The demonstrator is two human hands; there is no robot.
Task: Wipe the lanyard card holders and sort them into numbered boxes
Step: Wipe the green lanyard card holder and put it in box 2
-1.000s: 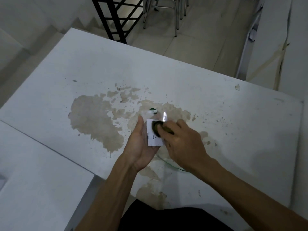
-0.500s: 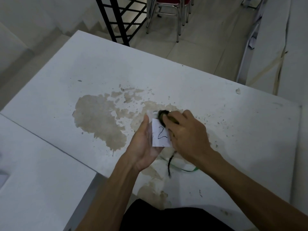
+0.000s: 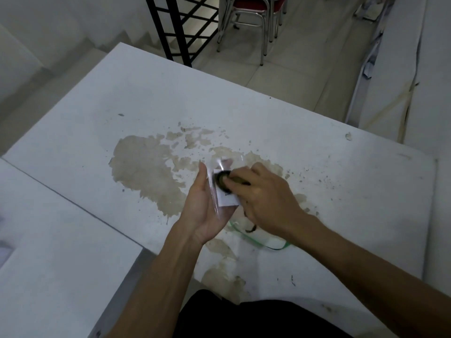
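1. Your right hand [image 3: 266,191] fingers [image 3: 238,178] curl round a dark cloth [image 3: 223,182], pressing it on the card holder [image 3: 225,193].
2. Your left hand [image 3: 202,203] cradles that clear holder from 9 o'clock, fingers curled behind it (mostly hidden).
3. A green lanyard [image 3: 263,243] trails at 5 o'clock.
4. Below lies the stained white bench [image 3: 317,167]; a chair [image 3: 249,18] stands at 12 o'clock.
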